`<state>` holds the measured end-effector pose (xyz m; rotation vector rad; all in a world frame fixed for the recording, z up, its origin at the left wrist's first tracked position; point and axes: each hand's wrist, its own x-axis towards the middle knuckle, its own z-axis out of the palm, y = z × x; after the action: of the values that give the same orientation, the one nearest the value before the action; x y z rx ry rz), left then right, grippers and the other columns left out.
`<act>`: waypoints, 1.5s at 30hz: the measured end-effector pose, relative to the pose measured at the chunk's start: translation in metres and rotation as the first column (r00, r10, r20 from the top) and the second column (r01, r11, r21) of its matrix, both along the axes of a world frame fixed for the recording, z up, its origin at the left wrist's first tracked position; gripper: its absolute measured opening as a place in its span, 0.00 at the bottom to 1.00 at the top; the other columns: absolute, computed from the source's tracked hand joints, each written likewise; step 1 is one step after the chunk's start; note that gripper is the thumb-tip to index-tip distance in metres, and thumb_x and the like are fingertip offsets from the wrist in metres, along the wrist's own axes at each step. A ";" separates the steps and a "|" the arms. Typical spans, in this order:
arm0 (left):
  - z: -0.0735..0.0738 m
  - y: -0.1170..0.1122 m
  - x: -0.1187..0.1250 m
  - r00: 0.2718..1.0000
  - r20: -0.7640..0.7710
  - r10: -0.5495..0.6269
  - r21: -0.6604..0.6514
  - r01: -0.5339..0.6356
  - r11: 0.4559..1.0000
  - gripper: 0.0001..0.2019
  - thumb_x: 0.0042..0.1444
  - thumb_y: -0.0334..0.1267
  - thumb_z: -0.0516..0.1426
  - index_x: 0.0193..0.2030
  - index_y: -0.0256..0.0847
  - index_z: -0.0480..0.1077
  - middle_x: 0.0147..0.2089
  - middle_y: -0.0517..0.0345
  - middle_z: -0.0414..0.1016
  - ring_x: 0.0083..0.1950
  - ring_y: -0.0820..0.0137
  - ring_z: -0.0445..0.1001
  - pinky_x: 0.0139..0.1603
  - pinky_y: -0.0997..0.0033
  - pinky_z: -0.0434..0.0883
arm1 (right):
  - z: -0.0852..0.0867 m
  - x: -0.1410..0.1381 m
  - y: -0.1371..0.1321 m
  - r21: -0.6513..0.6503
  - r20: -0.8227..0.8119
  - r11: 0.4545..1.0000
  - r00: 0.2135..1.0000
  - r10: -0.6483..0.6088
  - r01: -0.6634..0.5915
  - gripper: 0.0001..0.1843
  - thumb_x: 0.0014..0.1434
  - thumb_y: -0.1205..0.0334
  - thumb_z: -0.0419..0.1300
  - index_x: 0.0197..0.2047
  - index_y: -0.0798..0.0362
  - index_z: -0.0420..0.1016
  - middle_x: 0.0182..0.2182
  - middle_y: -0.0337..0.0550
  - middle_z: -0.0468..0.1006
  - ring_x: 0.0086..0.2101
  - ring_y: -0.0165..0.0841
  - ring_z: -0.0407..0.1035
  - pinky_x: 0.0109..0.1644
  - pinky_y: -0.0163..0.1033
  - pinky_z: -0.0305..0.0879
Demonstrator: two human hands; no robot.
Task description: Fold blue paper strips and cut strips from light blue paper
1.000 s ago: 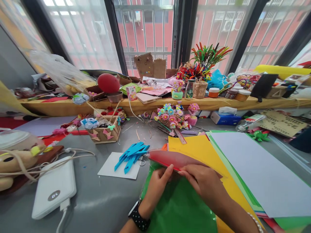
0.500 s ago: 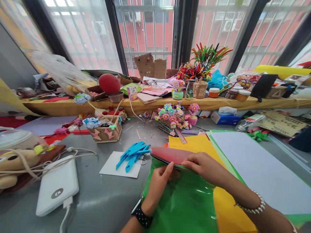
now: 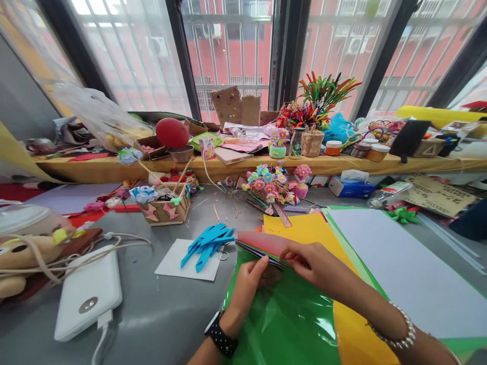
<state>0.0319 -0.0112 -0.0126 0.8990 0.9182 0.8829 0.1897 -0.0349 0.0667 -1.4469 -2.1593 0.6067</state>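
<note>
A clear plastic packet of coloured paper (image 3: 289, 324), green on its upper face, lies tilted before me. My left hand (image 3: 247, 284) grips its open edge, thumb on top and the other fingers hidden behind the plastic. At the same opening my right hand (image 3: 312, 258) has its fingers pinched on the edges of the stacked sheets. A red sheet (image 3: 261, 241) shows at the back of the stack, with several thin coloured edges in front. Beneath the packet and to its right is yellow paper (image 3: 299, 223).
Folded blue paper strips (image 3: 209, 243) lie on a white square of paper (image 3: 171, 261). A white power bank (image 3: 91, 289) with cables sits left. Large white and green sheets (image 3: 395, 263) lie right. Behind stand a cardboard basket (image 3: 167, 210), craft flowers (image 3: 268, 182) and a tissue box (image 3: 350, 187).
My right hand's fingers have curled in and shifted slightly left along the opening. The sheet edges look more spread apart. My left hand stays on the packet.
</note>
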 end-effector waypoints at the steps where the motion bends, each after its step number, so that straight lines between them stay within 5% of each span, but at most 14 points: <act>1: 0.000 0.000 0.000 1.000 -0.002 -0.005 -0.004 0.005 1.000 0.20 0.41 0.52 0.57 0.25 0.32 0.73 0.26 0.49 0.77 0.30 0.62 0.75 0.36 0.66 0.70 | 0.001 -0.001 0.000 -0.001 0.023 1.000 1.000 0.006 -0.006 0.12 0.49 0.77 0.51 0.33 0.53 0.71 0.21 0.34 0.73 0.21 0.25 0.65 0.25 0.28 0.57; 10: 0.010 -0.001 -0.002 0.999 -0.004 -0.053 -0.021 0.053 0.998 0.14 0.44 0.44 0.53 0.24 0.34 0.72 0.26 0.50 0.77 0.30 0.63 0.75 0.37 0.66 0.69 | -0.002 -0.009 -0.001 0.041 0.200 0.998 0.979 0.041 -0.050 0.10 0.52 0.72 0.54 0.33 0.51 0.74 0.29 0.40 0.77 0.31 0.31 0.70 0.34 0.34 0.63; 18: 0.007 -0.001 -0.001 0.998 -0.023 -0.051 -0.022 0.051 0.998 0.13 0.45 0.40 0.50 0.23 0.36 0.72 0.24 0.54 0.77 0.29 0.66 0.74 0.36 0.68 0.69 | -0.013 -0.013 -0.004 0.349 0.249 0.935 0.957 -0.152 0.058 0.10 0.55 0.69 0.50 0.34 0.52 0.71 0.31 0.43 0.75 0.30 0.34 0.70 0.31 0.36 0.66; 24: 0.007 -0.001 -0.001 0.998 -0.033 -0.055 -0.002 0.055 0.998 0.12 0.46 0.39 0.49 0.23 0.36 0.71 0.25 0.52 0.77 0.31 0.64 0.75 0.38 0.65 0.69 | -0.014 -0.016 -0.008 0.521 0.332 0.853 0.929 -0.162 -0.038 0.08 0.54 0.71 0.52 0.28 0.54 0.71 0.27 0.43 0.74 0.30 0.34 0.69 0.31 0.37 0.65; 30: 0.008 -0.002 0.001 0.997 -0.045 -0.060 0.002 0.060 0.998 0.12 0.45 0.39 0.50 0.23 0.36 0.72 0.25 0.52 0.77 0.31 0.63 0.75 0.39 0.65 0.69 | -0.011 -0.022 -0.011 0.218 0.547 0.975 0.823 -0.150 0.033 0.09 0.55 0.68 0.54 0.26 0.55 0.73 0.23 0.43 0.77 0.25 0.35 0.72 0.24 0.34 0.61; 33: 0.010 -0.003 0.001 0.997 -0.046 -0.062 0.008 0.062 0.998 0.13 0.46 0.40 0.51 0.24 0.34 0.73 0.27 0.50 0.77 0.32 0.62 0.75 0.39 0.65 0.68 | -0.006 -0.024 -0.008 0.058 0.585 0.994 0.804 -0.108 0.091 0.11 0.56 0.66 0.53 0.27 0.53 0.75 0.25 0.44 0.78 0.27 0.37 0.73 0.26 0.35 0.61; 39: 0.014 -0.006 0.002 0.998 -0.049 -0.031 0.013 0.031 0.999 0.17 0.48 0.47 0.53 0.25 0.34 0.73 0.28 0.49 0.77 0.32 0.63 0.75 0.38 0.66 0.68 | 0.003 -0.020 -0.001 0.006 0.522 0.993 0.847 -0.104 0.118 0.12 0.56 0.63 0.53 0.27 0.50 0.76 0.24 0.43 0.78 0.28 0.37 0.72 0.27 0.34 0.60; 45: 0.012 -0.007 0.003 0.995 -0.104 0.000 0.002 0.000 1.000 0.19 0.41 0.52 0.59 0.22 0.33 0.71 0.23 0.53 0.75 0.28 0.65 0.74 0.34 0.68 0.70 | -0.002 -0.009 -0.002 0.011 0.263 0.993 0.958 -0.114 0.115 0.12 0.57 0.64 0.52 0.28 0.49 0.76 0.25 0.38 0.78 0.29 0.32 0.71 0.31 0.33 0.61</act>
<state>0.0353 -0.0186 -0.0004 0.9536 1.0072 0.8429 0.1807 -0.0372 0.0642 -1.7261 -2.2501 0.3950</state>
